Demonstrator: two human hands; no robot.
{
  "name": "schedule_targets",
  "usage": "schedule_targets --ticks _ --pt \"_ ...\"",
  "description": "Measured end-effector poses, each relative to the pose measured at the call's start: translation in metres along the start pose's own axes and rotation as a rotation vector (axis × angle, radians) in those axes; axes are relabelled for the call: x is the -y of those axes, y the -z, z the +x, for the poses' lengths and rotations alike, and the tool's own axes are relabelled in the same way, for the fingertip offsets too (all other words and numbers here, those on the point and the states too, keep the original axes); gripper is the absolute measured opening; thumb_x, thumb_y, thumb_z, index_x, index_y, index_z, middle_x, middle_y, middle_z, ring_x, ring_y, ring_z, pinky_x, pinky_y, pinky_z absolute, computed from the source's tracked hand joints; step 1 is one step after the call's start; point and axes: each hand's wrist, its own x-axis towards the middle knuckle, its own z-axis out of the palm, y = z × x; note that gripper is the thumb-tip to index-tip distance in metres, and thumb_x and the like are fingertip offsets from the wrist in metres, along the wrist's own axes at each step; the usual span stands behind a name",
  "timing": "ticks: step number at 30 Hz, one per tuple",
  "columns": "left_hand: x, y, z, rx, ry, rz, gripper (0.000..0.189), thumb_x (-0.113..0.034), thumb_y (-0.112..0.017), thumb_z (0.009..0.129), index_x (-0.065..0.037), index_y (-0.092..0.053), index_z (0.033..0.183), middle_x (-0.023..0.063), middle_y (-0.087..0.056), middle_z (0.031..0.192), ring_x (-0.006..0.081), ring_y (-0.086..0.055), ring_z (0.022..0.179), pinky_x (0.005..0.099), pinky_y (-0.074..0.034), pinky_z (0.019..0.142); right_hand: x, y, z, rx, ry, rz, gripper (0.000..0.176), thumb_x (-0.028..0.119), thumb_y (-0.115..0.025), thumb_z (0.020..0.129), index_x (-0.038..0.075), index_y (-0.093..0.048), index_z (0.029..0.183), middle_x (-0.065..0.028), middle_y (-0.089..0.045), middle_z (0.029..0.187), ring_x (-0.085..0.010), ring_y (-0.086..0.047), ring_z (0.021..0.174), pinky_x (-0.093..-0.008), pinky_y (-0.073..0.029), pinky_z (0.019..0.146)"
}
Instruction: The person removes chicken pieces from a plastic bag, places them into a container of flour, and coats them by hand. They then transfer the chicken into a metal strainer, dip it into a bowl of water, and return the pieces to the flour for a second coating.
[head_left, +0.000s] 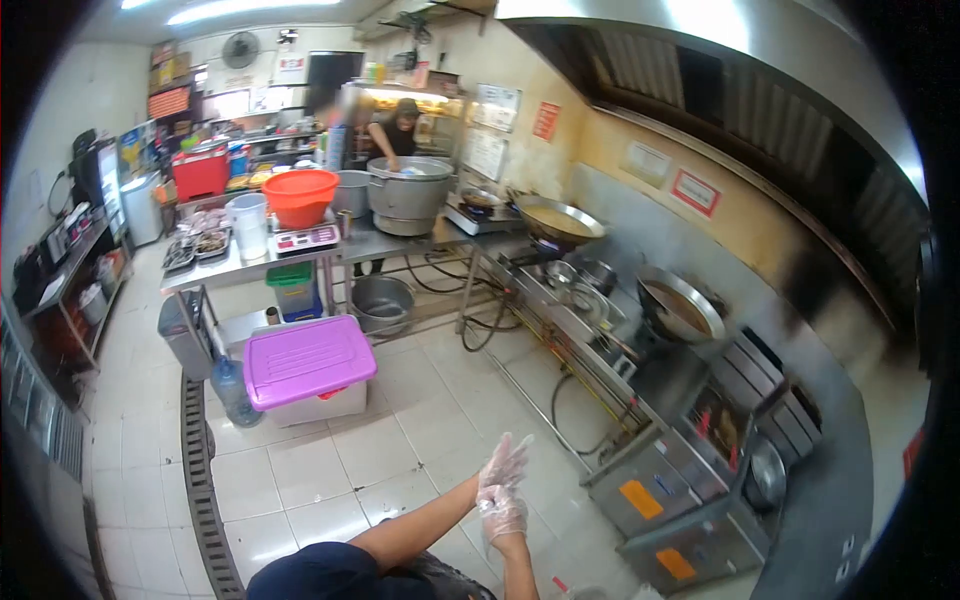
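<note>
My left hand (507, 461) is held up in front of me in a clear plastic glove, with its fingers stretched out and apart. Close against its wrist, my right hand (501, 511) wears a similar clear glove. The right fingers are curled in at the base of the left hand and appear to grip the left plastic glove there. Their exact hold is hard to make out. Both hands are above the tiled floor (400, 440), and a dark sleeve (315, 572) covers my left upper arm.
A purple-lidded bin (310, 358) stands ahead, beside a blue water bottle (234, 392). Fryers (690, 480) and woks (682, 304) line the right side. A co-worker (398, 135) reaches into a large metal pot (408, 197) at the back. Hoses lie under the stove.
</note>
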Motion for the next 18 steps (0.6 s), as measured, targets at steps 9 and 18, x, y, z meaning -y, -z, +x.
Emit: schedule_targets --ticks 9,18 --pt "-0.183 0.171 -0.035 -0.374 -0.158 0.149 0.093 -0.088 -0.020 0.080 -0.032 -0.020 0.154 0.0005 -0.023 0.158 0.0251 -0.031 0.141 0.0476 -0.024 0.110 0.033 -0.172 0.176 0.440 0.207 0.106 0.010 0.014 -0.064 0.083 0.007 -0.064 0.089 -0.0152 -0.068 0.081 -0.0325 -0.066 0.078 -0.0421 -0.051 0.071" --pt "-0.252 0.298 0.036 -0.487 -0.411 -0.347 0.097 -0.087 -0.025 0.080 -0.022 -0.029 0.151 0.0029 -0.038 0.151 0.0273 -0.040 0.133 0.0531 -0.031 0.099 -0.038 -0.234 0.294 0.382 -0.120 0.382 0.011 0.010 -0.060 0.088 0.011 -0.063 0.098 -0.0063 -0.068 0.086 -0.0190 -0.065 0.079 -0.0346 -0.052 0.071"
